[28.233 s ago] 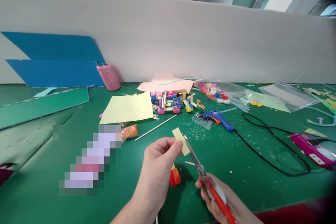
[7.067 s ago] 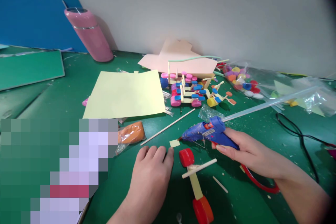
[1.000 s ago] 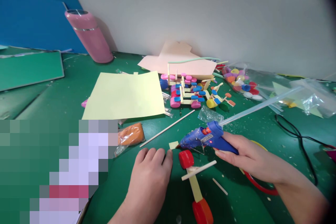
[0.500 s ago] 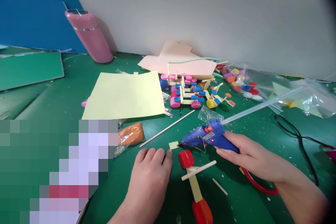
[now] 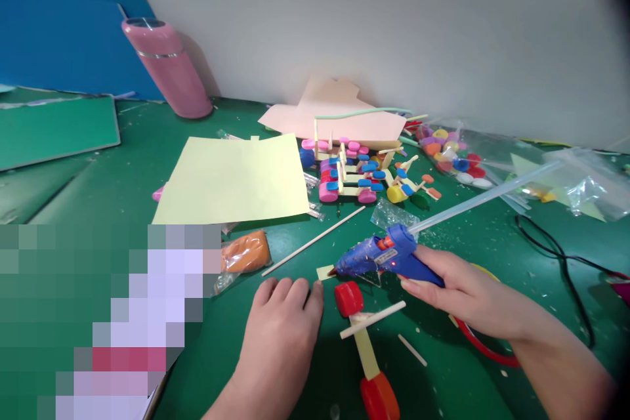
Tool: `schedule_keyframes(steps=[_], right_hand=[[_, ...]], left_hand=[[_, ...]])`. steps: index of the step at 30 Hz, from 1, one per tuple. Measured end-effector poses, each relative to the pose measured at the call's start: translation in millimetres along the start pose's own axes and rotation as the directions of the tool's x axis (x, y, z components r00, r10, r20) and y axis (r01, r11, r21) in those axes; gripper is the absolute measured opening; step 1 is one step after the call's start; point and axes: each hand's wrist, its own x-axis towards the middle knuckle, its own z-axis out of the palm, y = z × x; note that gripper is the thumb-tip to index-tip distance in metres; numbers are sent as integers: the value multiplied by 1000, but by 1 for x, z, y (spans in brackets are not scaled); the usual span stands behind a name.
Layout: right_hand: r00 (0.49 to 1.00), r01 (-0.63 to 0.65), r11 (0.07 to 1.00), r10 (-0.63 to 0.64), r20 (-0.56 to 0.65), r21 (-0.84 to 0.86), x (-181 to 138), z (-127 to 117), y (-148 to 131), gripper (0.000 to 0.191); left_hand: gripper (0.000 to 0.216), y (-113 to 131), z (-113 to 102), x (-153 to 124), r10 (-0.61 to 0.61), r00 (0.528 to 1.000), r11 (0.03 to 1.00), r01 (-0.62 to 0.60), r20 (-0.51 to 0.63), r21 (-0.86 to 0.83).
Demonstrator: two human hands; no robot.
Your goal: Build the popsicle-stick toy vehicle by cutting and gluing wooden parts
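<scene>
In my right hand (image 5: 457, 285) is a blue hot glue gun (image 5: 377, 256), with a long clear glue stick (image 5: 487, 197) coming out of its back. The gun's nozzle tip touches a small pale-yellow piece of card (image 5: 325, 272). My left hand (image 5: 285, 321) rests on the table with its fingers curled, holding the card's near edge at the fingertips; the exact grip is partly hidden. Just right of it lies a part-built piece with red caps (image 5: 349, 298) at its ends, a pale strip (image 5: 367, 354) between them and a white stick (image 5: 373, 319) across it.
Behind lie a yellow card sheet (image 5: 236, 180), orange clay in clear wrap (image 5: 246, 251) and a thin white stick (image 5: 315, 241). Several small built models (image 5: 349, 170) stand near a bag of coloured caps (image 5: 457, 151). A pink flask (image 5: 170, 69) and a black cord (image 5: 561, 256) are farther out.
My right hand and the glue gun have shifted slightly left, with the nozzle moving a little farther over the small card. My left hand has stayed still.
</scene>
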Motion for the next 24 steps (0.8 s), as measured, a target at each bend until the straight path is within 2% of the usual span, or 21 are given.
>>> schedule_keyframes(steps=[9, 13, 17, 24], right_hand=[[999, 49, 998, -48, -10, 32, 3, 4, -5, 14], [999, 50, 998, -50, 0, 38, 3, 4, -4, 19], [999, 41, 998, -41, 0, 39, 2, 3, -2, 21], [1000, 0, 1000, 0, -26, 4, 0, 0, 6, 21]], left_hand=[[20, 1, -1, 0, 17, 1000, 1000, -17, 0, 13], [21, 0, 0, -3, 26, 999, 1000, -27, 32, 11], [23, 0, 0, -2, 9, 998, 1000, -10, 61, 4], [22, 0, 1, -2, 10, 999, 1000, -11, 44, 4]])
